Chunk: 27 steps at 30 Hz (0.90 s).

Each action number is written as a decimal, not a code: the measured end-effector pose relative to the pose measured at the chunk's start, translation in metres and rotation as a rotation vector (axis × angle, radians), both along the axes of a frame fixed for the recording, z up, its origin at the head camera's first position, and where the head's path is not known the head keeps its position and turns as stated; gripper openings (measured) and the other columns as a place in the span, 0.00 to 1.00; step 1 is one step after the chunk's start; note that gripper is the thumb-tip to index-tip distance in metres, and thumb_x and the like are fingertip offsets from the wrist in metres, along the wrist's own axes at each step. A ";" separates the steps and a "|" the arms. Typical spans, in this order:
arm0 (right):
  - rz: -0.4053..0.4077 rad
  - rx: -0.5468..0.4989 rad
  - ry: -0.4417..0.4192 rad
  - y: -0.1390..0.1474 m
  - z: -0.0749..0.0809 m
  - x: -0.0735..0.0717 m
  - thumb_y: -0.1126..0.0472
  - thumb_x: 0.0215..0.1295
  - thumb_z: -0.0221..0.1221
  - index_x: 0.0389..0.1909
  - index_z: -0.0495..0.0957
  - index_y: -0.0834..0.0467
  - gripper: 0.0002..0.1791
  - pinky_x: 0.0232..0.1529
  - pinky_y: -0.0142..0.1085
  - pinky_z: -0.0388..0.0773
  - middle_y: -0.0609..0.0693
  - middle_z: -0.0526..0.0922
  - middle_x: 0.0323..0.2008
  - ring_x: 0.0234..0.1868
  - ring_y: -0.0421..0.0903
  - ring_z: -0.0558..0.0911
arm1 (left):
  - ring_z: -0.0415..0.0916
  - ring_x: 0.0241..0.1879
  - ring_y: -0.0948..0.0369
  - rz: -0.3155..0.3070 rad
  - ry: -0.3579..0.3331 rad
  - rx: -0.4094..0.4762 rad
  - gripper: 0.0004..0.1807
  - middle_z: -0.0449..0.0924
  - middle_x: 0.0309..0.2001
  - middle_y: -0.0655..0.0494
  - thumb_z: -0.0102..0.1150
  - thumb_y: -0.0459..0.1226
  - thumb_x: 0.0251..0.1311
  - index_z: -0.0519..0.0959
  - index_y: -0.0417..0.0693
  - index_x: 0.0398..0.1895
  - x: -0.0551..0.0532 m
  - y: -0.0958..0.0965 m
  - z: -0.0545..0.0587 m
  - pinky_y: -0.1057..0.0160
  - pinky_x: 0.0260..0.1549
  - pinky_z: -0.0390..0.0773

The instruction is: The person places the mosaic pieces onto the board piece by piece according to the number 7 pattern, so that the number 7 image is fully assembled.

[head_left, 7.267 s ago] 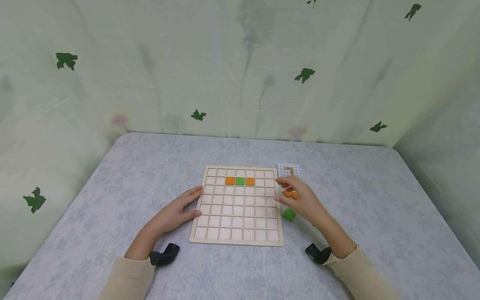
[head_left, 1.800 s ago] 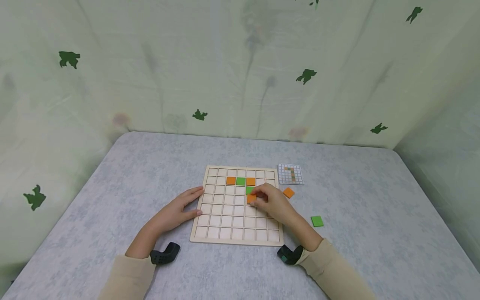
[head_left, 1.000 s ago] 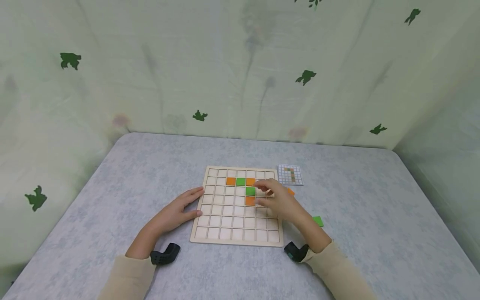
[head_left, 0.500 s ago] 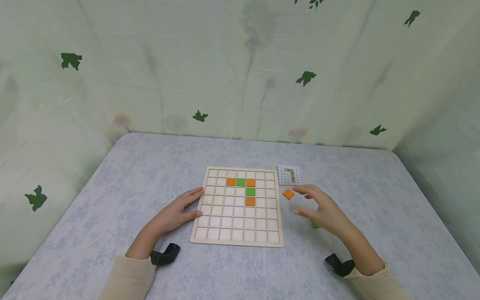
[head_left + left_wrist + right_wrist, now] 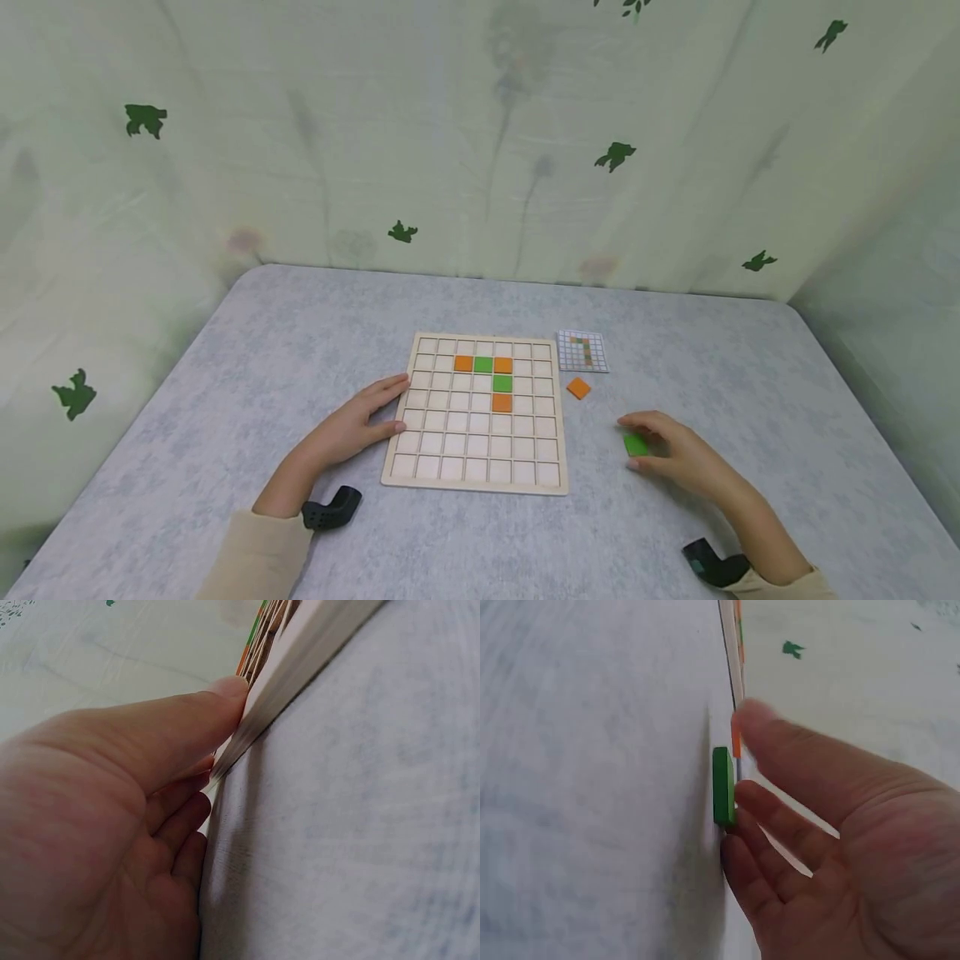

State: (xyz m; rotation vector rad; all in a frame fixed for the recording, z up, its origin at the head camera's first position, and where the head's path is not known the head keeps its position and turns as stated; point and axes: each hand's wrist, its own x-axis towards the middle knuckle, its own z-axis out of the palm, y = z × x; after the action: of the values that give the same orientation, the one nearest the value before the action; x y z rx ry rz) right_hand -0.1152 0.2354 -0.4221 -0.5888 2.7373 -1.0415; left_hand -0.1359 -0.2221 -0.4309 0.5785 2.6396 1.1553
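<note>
A wooden grid board (image 5: 452, 450) lies on the table, with orange and green square tiles forming a short row and a column down from its right end; the lowest is an orange tile (image 5: 502, 403). My left hand (image 5: 348, 429) rests against the board's left edge, thumb and fingertips on the rim, fingers fairly straight. To the right of the board, my right hand (image 5: 682, 457) reaches over a loose green tile (image 5: 636, 445). In the right wrist view its thumb stands apart from the green tile (image 5: 722, 786), the other fingertips close beside it.
A loose orange tile (image 5: 578, 388) lies just off the board's right edge. Behind it is a small printed pattern card (image 5: 582, 351). The grey mottled table (image 5: 480, 550) runs back to a pale curtain (image 5: 330, 142) with green leaf shapes.
A green and an orange tile have joined the board below the row's right end. After releasing the orange one, my right hand moved right to the loose green tile. The left hand stayed put.
</note>
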 end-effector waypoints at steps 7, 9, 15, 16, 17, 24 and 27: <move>0.014 0.001 0.030 0.006 -0.001 0.001 0.65 0.48 0.67 0.43 0.76 0.59 0.19 0.40 0.34 0.73 0.51 0.73 0.45 0.40 0.44 0.74 | 0.42 0.66 0.48 -0.002 0.001 -0.001 0.36 0.49 0.68 0.50 0.57 0.44 0.58 0.56 0.45 0.68 0.000 0.000 0.001 0.44 0.58 0.50; 0.006 0.007 0.032 0.005 0.001 0.001 0.65 0.48 0.66 0.40 0.76 0.59 0.16 0.38 0.33 0.73 0.51 0.73 0.43 0.38 0.44 0.73 | 0.42 0.66 0.48 -0.001 0.005 -0.001 0.36 0.49 0.68 0.50 0.57 0.44 0.58 0.56 0.45 0.68 0.000 0.000 0.001 0.44 0.58 0.50; -0.023 0.043 0.061 -0.005 0.007 0.000 0.64 0.52 0.65 0.41 0.76 0.58 0.14 0.37 0.35 0.74 0.48 0.75 0.40 0.38 0.43 0.74 | 0.43 0.66 0.46 -0.008 0.027 -0.007 0.37 0.49 0.68 0.48 0.56 0.46 0.58 0.56 0.43 0.67 0.000 0.001 0.000 0.42 0.58 0.50; -0.025 0.043 0.072 -0.008 0.009 0.000 0.64 0.52 0.64 0.42 0.76 0.58 0.15 0.38 0.35 0.74 0.47 0.75 0.40 0.38 0.43 0.74 | 0.43 0.66 0.46 -0.008 0.027 -0.007 0.37 0.50 0.68 0.48 0.56 0.46 0.58 0.56 0.43 0.67 0.000 0.001 0.000 0.42 0.58 0.50; -0.023 0.038 0.086 -0.011 0.011 0.000 0.64 0.52 0.64 0.43 0.75 0.58 0.16 0.38 0.35 0.74 0.46 0.75 0.39 0.38 0.43 0.74 | 0.43 0.66 0.46 -0.008 0.027 -0.006 0.37 0.50 0.68 0.47 0.56 0.46 0.58 0.56 0.43 0.67 0.000 0.001 0.000 0.42 0.58 0.50; 0.018 -0.096 0.184 -0.043 0.024 -0.007 0.66 0.54 0.63 0.46 0.75 0.59 0.17 0.40 0.40 0.74 0.46 0.76 0.42 0.40 0.44 0.75 | 0.43 0.66 0.47 -0.005 0.023 0.004 0.36 0.49 0.68 0.48 0.57 0.45 0.58 0.56 0.44 0.67 0.000 0.001 0.001 0.43 0.58 0.50; 0.050 -0.165 0.205 -0.060 0.028 -0.010 0.64 0.54 0.63 0.47 0.76 0.58 0.17 0.40 0.42 0.74 0.47 0.75 0.43 0.41 0.44 0.74 | 0.42 0.66 0.47 -0.010 0.026 0.005 0.37 0.49 0.68 0.48 0.57 0.45 0.58 0.56 0.43 0.67 0.000 0.000 0.000 0.43 0.58 0.50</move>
State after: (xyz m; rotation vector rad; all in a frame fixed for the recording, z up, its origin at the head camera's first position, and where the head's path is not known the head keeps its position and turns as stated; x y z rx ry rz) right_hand -0.1257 0.1756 -0.3943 -0.8279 2.8080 -1.2694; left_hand -0.1358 -0.2219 -0.4308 0.6106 2.6535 1.1597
